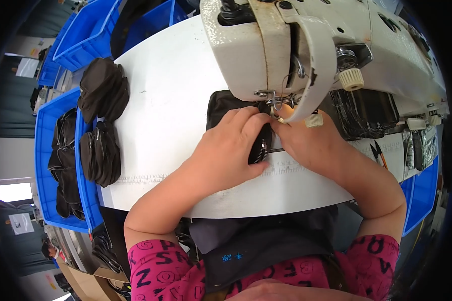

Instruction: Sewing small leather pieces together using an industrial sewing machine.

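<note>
Reaching in from below with both arms, elbows bent and set wide. Slanting left forearm (171, 193) up and rightward, with wrist close to straight. Showing back of left hand (231, 143), with fingers side by side, bent at knuckles, pointing up and right; sticking thumb (258, 169) out low, apart from fingers. Over to other side: slanting right forearm (371, 183) up and leftward. Curling right hand (309, 143) inward, with fingers partly hidden. Meeting nearly fingertip to fingertip, tightness of pinch unclear.
</note>
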